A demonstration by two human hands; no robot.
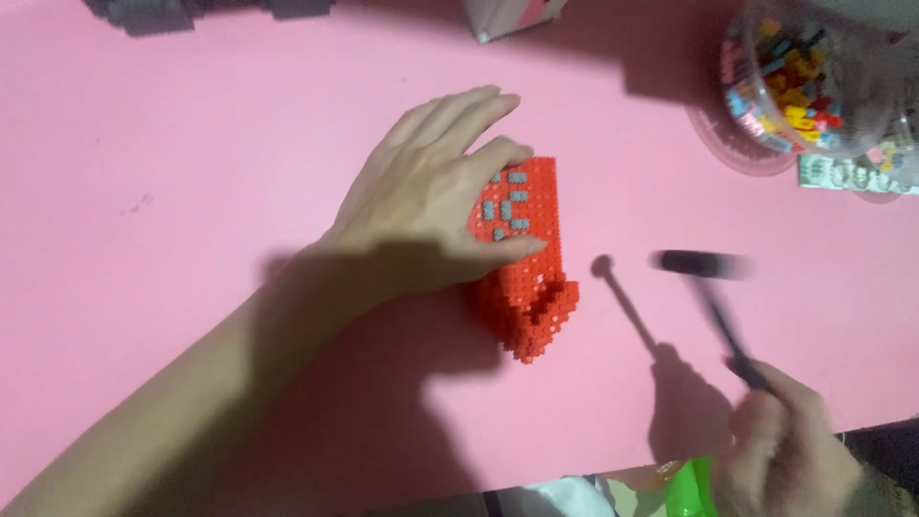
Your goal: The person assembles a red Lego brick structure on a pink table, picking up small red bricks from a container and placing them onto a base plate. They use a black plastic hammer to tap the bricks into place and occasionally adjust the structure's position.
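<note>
Nearest, the right hand (787, 458) grips a small black hammer (713, 306) whose blurred head hangs up and left of it, toward the red brick model (525, 258), which the left hand (426, 206), fingers spread, pins lengthwise on the pink counter (191, 191).
</note>
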